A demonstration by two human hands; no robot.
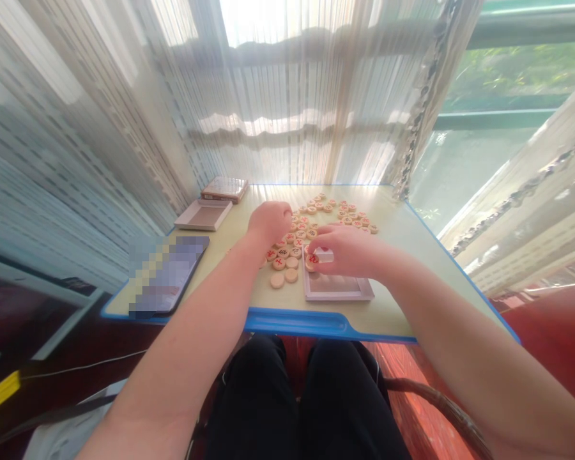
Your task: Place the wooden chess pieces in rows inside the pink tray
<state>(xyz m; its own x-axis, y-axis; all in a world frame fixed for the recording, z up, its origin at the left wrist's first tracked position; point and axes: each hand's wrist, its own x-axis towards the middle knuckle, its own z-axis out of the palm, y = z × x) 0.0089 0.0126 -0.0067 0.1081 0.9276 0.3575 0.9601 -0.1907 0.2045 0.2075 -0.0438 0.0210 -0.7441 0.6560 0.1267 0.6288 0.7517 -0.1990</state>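
Logged: one phone (pixel 167 276) at the table's left, its screen blurred beyond reading. I cannot read the characters on the far xiangqi pieces (pixel 319 206), too small from here. The left hand (pixel 270 223) covers part of the cluster.

The head-worn camera looks forward and steeply down from above the person's lap, with the black-trousered knees (pixel 301 402) at the bottom of the frame. The left forearm (pixel 172 358) and right forearm (pixel 460 345) enter from the lower corners. The tabletop (pixel 393 255) lies close ahead at mid-frame, and sheer curtains (pixel 287 115) rise just beyond its far edge.
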